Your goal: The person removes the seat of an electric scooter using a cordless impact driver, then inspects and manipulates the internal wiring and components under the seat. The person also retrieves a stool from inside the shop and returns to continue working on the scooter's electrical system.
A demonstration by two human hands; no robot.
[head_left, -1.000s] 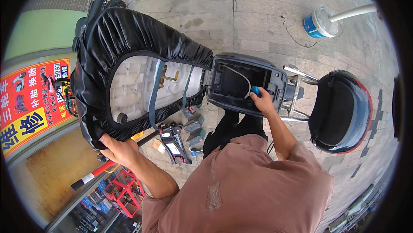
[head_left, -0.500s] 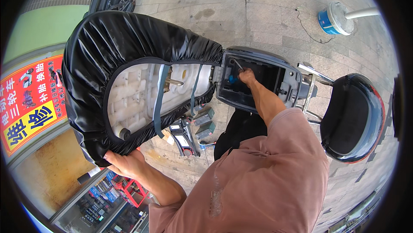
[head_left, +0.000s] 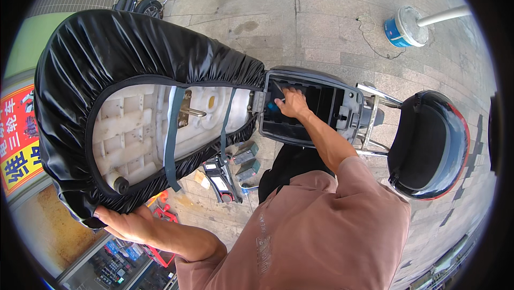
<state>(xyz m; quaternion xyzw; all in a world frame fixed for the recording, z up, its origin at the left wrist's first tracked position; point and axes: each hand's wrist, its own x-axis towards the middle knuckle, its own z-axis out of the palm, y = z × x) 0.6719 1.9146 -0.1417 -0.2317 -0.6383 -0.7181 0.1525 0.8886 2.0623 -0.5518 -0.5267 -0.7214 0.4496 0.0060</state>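
The scooter seat (head_left: 144,43) is tipped up on its hinge, wrapped in a gathered black cover, its pale underside (head_left: 126,124) facing me. At its lower left edge my left hand (head_left: 128,224) is closed on the covered rim. To the right lies the scooter's dark storage compartment (head_left: 321,105). My right hand (head_left: 293,103) is inside it near the hinge end, thumb and fingers apart. A thin greyish tool-like piece (head_left: 278,87) shows beside its fingertips, partly lost in shadow. Two grey straps (head_left: 173,134) cross the seat's underside, near a metal latch loop (head_left: 193,111).
Below the seat, a floor jack (head_left: 219,180) and dark block-shaped objects (head_left: 248,169) sit on the paving. A metal rack (head_left: 371,118) and black backrest (head_left: 428,145) extend right of the compartment. A bucket with a pole (head_left: 405,26) stands at the upper right; a shopfront is at left.
My right hand has opened from its grip on a metal rod-like tool, its fingers now spread. The seat and my left hand have shifted left and down in view.
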